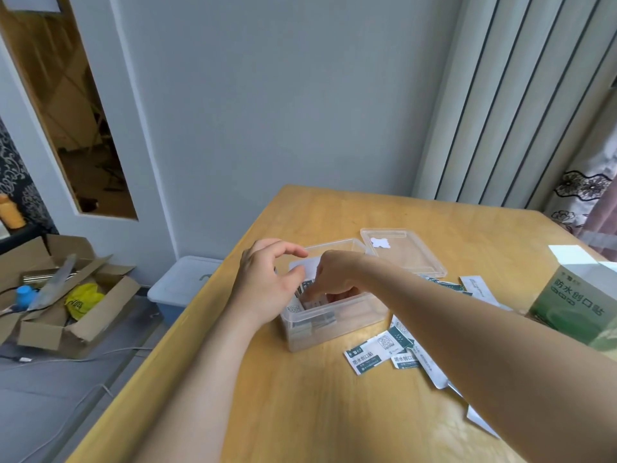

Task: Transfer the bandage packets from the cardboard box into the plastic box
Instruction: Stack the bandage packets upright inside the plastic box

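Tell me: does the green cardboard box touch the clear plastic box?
Apart. The head view shows loose packets and bare table between the plastic box and the cardboard box.

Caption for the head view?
The right hand reaches into the plastic box among bandage packets, left hand at its rim; loose packets lie on the table by the cardboard box.

The clear plastic box (337, 332) stood open and upright toward the desk's left edge, its clear lid (410, 252) lying flat just beside it on the far side. A few white-and-dark-green bandage packets (320, 320) stood on edge inside it. The loose packets (365, 357) lay flat and overlapping on the desk between it and the green-and-white cardboard box (567, 302) toward the right edge.
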Tool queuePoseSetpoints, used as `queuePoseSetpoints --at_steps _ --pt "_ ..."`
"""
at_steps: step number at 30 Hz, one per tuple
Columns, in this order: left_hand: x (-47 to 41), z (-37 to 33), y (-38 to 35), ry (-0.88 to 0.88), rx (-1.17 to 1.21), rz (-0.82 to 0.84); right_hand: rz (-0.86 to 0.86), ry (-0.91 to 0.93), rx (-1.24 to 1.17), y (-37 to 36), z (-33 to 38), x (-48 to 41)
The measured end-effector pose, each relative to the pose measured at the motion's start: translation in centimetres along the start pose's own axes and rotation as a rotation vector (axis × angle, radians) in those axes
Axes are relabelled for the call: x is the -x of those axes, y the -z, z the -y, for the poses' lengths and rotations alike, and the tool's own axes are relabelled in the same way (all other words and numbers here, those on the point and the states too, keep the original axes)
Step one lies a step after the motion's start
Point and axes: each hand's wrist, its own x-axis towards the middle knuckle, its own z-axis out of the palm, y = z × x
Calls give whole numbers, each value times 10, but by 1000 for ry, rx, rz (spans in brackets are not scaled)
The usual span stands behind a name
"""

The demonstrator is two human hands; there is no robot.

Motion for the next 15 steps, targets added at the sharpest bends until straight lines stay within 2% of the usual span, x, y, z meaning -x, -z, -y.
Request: queuePoseSetpoints --at_steps 7,10,15 --pt "1 0 1 7 7 -11 -43 -40 -279 -2 0 -7" --pt "3 -6 1 12 13 -61 -98 -22 -254 -4 2 -8" --pt "5 -15 4 36 -52 -253 -193 26 -200 -6 5 0"
